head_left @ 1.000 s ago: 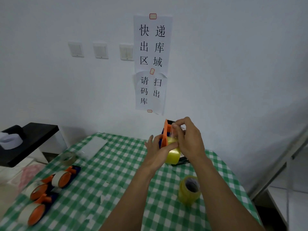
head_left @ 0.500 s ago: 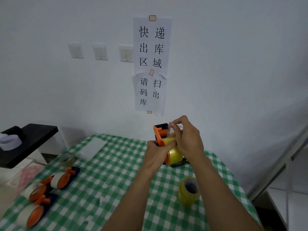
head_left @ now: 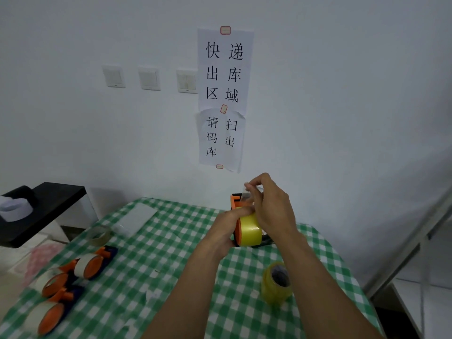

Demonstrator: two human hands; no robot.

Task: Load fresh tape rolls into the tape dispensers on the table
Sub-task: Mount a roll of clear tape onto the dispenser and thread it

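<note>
While left hand grips orange dispenser bearing yellow roll, right hand pinches clear tape end above it.

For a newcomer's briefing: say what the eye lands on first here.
Mid-frame, above the checked table, the left hand grips an orange dispenser carrying a yellow roll, while the right hand pinches the tape end upward. Behind them, paper signs in large black characters hang on the wall. Three loaded dispensers lie at the table's left edge; a spare roll stands near right.
</note>
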